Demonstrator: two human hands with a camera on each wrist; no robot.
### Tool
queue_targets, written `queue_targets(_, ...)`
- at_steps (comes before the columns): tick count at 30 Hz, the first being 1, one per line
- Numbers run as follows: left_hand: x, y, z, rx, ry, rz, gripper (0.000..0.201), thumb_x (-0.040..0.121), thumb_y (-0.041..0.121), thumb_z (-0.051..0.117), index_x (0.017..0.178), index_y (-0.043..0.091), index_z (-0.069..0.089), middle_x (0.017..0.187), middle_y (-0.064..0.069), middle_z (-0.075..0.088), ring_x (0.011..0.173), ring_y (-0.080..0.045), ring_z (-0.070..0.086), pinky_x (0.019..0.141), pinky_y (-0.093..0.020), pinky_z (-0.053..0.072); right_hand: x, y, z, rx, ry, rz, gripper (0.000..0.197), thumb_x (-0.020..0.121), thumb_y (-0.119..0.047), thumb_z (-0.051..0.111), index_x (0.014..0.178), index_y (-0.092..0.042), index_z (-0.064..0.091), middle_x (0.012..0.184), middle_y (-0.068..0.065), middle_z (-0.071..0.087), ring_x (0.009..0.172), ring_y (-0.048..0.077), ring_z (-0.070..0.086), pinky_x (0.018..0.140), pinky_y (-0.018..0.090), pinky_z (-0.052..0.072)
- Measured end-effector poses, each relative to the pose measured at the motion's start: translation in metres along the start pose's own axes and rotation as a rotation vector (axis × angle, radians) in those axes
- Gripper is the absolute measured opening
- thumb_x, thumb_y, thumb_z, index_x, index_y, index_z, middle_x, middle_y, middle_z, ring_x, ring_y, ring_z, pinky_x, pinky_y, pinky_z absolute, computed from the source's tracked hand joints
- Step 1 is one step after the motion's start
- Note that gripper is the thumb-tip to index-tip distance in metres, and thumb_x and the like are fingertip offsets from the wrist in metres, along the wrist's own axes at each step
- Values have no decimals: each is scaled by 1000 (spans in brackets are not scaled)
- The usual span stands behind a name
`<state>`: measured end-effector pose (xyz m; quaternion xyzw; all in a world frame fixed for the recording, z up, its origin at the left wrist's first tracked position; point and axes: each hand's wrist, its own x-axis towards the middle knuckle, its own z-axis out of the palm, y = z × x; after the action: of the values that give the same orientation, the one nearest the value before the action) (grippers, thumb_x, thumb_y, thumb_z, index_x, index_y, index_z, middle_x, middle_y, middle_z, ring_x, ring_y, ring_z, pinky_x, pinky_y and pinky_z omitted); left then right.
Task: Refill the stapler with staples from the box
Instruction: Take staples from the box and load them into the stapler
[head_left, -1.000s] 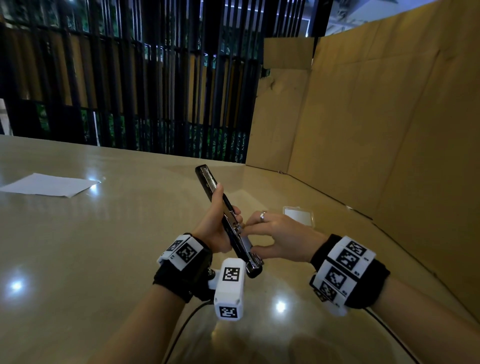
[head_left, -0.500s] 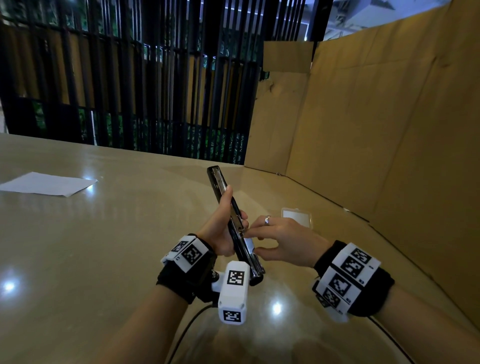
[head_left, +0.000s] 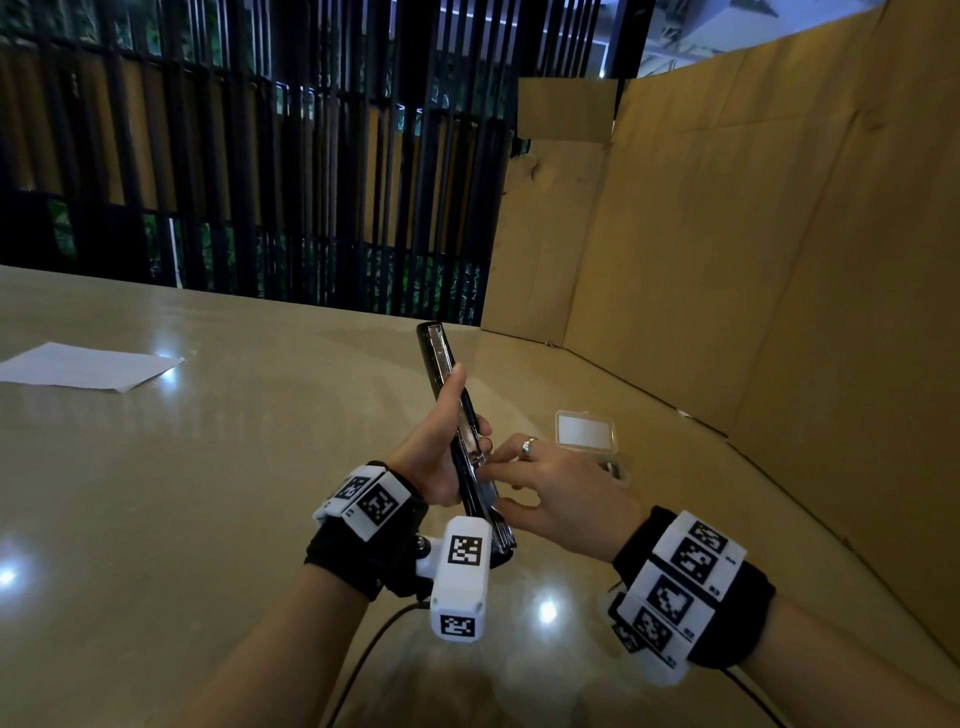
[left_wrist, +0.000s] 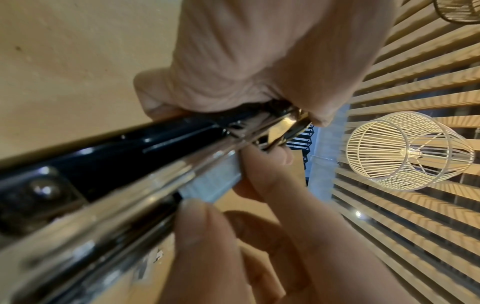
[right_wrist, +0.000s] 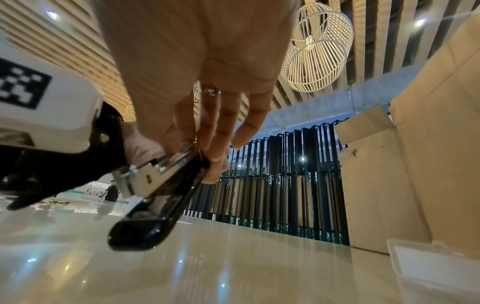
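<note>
While the left hand (head_left: 441, 452) is gripping the opened black stapler (head_left: 470, 457) above the table (head_left: 208, 467), thumb running up its side and fingers curling around it, the right hand (head_left: 558, 491) is pinching a strip of staples (left_wrist: 211, 183) between thumb and fingertips against the shiny metal channel (wrist view shows it best). Further back, the clear plastic staple box (head_left: 586, 431) is sitting on the table just beyond the right hand, and a sheet of paper (head_left: 88, 366) is lying way off to the left.

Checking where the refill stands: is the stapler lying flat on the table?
No, the left hand grips the stapler up off the table.
</note>
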<state>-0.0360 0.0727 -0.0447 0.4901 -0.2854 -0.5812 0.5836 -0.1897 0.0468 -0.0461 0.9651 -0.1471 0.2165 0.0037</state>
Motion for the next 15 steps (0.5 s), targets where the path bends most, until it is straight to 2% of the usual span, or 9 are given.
queue_targets(3, -3, 2, 2, 5, -8, -7, 71, 75, 78, 32, 51, 12, 44, 40, 2, 43, 33, -14, 39, 49, -24, 32, -3, 3, 2, -20, 37, -50, 38, 77, -35, 48, 104, -16, 67, 98, 2, 67, 82, 15, 63, 65, 28, 51)
queue_targets(5, -4, 3, 2, 18, -15, -3, 72, 77, 77, 30, 50, 12, 44, 41, 1, 43, 34, -14, 39, 49, -23, 31, -5, 7, 2, 45, 62, -64, 36, 77, -32, 51, 103, -13, 67, 98, 4, 68, 84, 9, 57, 69, 22, 47)
queue_targets(8, -5, 3, 2, 31, -24, -1, 72, 77, 77, 30, 49, 12, 45, 40, 2, 43, 35, -14, 39, 50, -25, 31, -7, 7, 4, 184, 104, -41, 36, 79, -30, 55, 106, -10, 67, 104, 7, 66, 94, 7, 54, 82, 18, 44)
queue_targets(10, -5, 3, 2, 28, -37, -2, 72, 76, 78, 30, 49, 12, 45, 39, 2, 42, 37, -14, 38, 50, -26, 30, -8, 7, 6, 241, 126, -35, 35, 79, -29, 56, 107, -10, 67, 106, 8, 63, 98, 5, 51, 88, 9, 39)
queue_targets(13, -5, 2, 1, 15, -64, 3, 72, 76, 78, 31, 49, 12, 46, 39, 1, 42, 46, -16, 39, 52, -26, 31, -9, 7, 11, 273, 143, -15, 36, 79, -30, 57, 107, -9, 67, 106, 9, 58, 97, 3, 45, 90, 3, 32)
queue_targets(15, -6, 3, 1, 16, -71, 3, 72, 76, 77, 31, 51, 12, 45, 40, 1, 42, 44, -16, 41, 52, -26, 32, -10, 8, 14, 263, 143, -18, 37, 79, -30, 57, 108, -9, 67, 107, 10, 56, 96, 3, 43, 91, 2, 31)
